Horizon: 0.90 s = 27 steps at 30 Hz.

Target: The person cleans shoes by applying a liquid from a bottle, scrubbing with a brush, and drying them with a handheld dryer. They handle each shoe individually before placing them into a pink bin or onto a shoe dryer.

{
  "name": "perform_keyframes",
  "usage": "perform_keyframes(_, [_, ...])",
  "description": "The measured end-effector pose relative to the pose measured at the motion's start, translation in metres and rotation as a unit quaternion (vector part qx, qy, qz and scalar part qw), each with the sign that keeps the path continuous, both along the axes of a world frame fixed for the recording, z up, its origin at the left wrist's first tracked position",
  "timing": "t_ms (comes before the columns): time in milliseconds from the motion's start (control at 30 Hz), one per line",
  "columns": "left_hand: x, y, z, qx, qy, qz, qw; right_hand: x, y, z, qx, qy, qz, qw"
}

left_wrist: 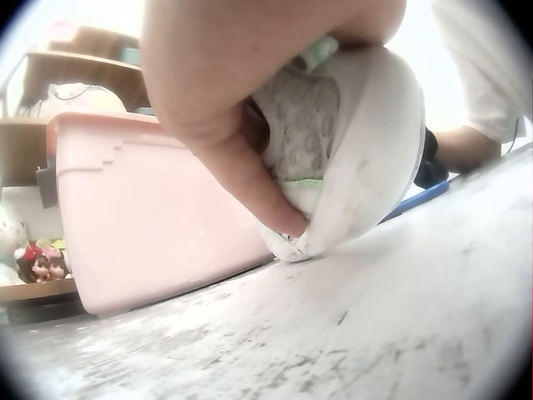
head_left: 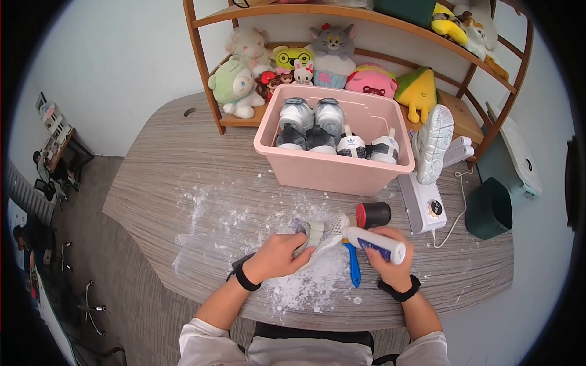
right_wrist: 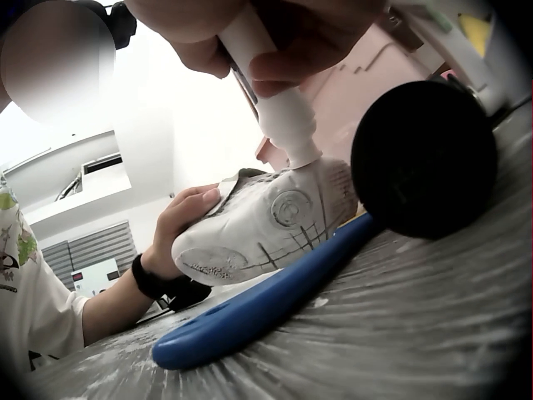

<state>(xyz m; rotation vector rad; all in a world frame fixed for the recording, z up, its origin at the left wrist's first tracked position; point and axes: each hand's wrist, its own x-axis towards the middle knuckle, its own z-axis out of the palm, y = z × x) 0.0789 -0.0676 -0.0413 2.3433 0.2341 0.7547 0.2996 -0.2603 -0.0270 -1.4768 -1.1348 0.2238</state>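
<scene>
My left hand (head_left: 278, 257) grips a white shoe (head_left: 332, 233) by its opening, with fingers and thumb at the collar. The shoe is tilted close over the powder-strewn tabletop. My right hand (head_left: 395, 263) is wrapped around a white squeeze bottle (head_left: 390, 247) with a blue-purple label, tipped toward the shoe. In the right wrist view the bottle's nozzle (right_wrist: 305, 155) meets the upper of the shoe (right_wrist: 275, 217). A brush (head_left: 354, 268) with a blue handle lies just below the bottle. Beside them a black and red jar (head_left: 375, 215) lies on its side.
White powder (head_left: 311, 283) is scattered over the table (head_left: 159, 171). Behind stands a pink bin (head_left: 329, 174) holding several shoes. Right of it, another white shoe (head_left: 434, 143) sits on a white device (head_left: 421, 204) with a dial and cable. Plush toys fill the shelf (head_left: 268, 11).
</scene>
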Motion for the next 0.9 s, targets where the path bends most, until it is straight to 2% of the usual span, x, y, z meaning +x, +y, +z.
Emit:
perform_keyframes(67, [0.0,0.0,0.001,-0.002,-0.002,0.0,1.0,-0.003,0.001,0.004,0.031,-0.11,0.036,0.993])
perform_keyframes(200, [0.0,0.0,0.001,0.0,-0.008,-0.003,1.0,-0.002,-0.001,-0.001,0.012,-0.039,0.04,0.998])
perform_keyframes(300, [0.0,-0.001,0.002,-0.004,-0.004,-0.005,1.0,-0.002,0.0,0.0,0.007,-0.025,-0.009,1.0])
perform_keyframes(367, [0.0,-0.001,0.001,-0.007,-0.001,-0.005,1.0,0.0,0.001,0.001,0.04,-0.145,0.012,0.989])
perform_keyframes(500, [-0.002,0.0,0.001,-0.005,0.022,-0.007,1.0,-0.011,-0.002,0.005,0.024,-0.156,0.049,0.986])
perform_keyframes(600, [-0.001,0.0,0.0,0.004,0.016,-0.007,1.0,-0.011,-0.003,0.002,0.014,-0.124,0.074,0.989])
perform_keyframes(800, [0.001,0.0,-0.001,-0.004,0.0,-0.007,1.0,-0.008,-0.002,-0.001,0.022,-0.1,0.006,0.995])
perform_keyframes(867, [0.0,0.0,0.0,-0.004,-0.002,-0.006,1.0,-0.008,-0.001,0.0,0.029,-0.185,0.006,0.982])
perform_keyframes(900, [0.0,0.0,0.0,-0.002,-0.004,-0.005,1.0,-0.01,-0.001,0.001,0.029,-0.186,0.008,0.982])
